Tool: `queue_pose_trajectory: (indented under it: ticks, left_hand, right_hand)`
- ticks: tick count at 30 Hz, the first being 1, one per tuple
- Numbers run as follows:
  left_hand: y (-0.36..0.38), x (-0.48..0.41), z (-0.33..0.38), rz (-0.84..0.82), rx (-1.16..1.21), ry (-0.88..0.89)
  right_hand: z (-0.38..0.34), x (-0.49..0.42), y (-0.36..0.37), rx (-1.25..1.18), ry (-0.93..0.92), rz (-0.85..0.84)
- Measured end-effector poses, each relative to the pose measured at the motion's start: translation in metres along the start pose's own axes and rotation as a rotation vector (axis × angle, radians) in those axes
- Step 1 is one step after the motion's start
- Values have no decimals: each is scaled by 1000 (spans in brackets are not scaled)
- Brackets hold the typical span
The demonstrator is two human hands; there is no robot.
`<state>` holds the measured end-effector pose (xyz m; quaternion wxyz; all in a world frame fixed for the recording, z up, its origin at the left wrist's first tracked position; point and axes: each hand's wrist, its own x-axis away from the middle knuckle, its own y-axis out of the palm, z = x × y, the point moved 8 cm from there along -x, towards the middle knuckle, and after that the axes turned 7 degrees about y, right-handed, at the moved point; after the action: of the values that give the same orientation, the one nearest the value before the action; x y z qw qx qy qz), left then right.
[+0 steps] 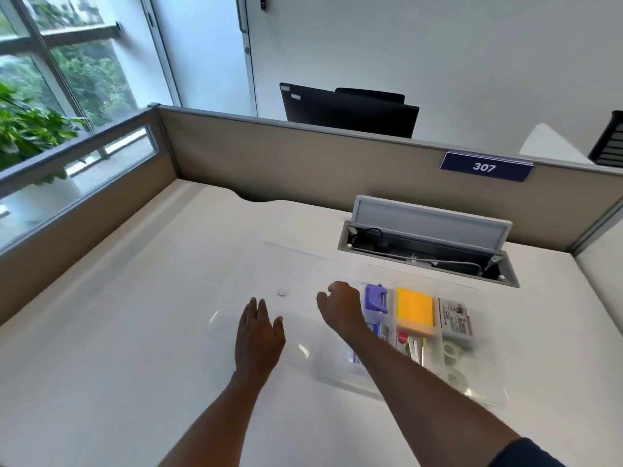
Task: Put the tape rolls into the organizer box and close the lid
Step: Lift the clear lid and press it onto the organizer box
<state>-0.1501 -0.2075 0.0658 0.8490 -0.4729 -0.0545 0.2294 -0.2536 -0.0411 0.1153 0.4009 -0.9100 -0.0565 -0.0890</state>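
Note:
The clear organizer box sits on the desk at the right, with no lid on it. Two pale tape rolls lie in its front right compartment. Its clear lid lies flat on the desk just left of the box, with a small white knob at its middle. My left hand rests flat on the lid's near part, fingers stretched out. My right hand curls its fingers over the lid's right edge, beside the box's left wall.
Other compartments hold a purple stapler, orange sticky notes, a labelled packet and several small items. Behind the box is an open cable hatch in the desk. Partition walls bound the desk at back and left.

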Motion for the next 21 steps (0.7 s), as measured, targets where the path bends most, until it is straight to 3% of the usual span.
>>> queue_pose_trajectory:
  ticks: [7, 17, 21]
  left_hand:
    - [-3, -43, -44, -82, -88, -75]
    - [2, -75, -79, -157, -237, -182]
    - [-6, -83, -88, -157, -210, -216]
  right_hand:
    - [15, 1, 48, -40, 311, -179]
    - [22, -16, 68, -178, 498, -162]
    - [31, -16, 66, -404, 664, -187]
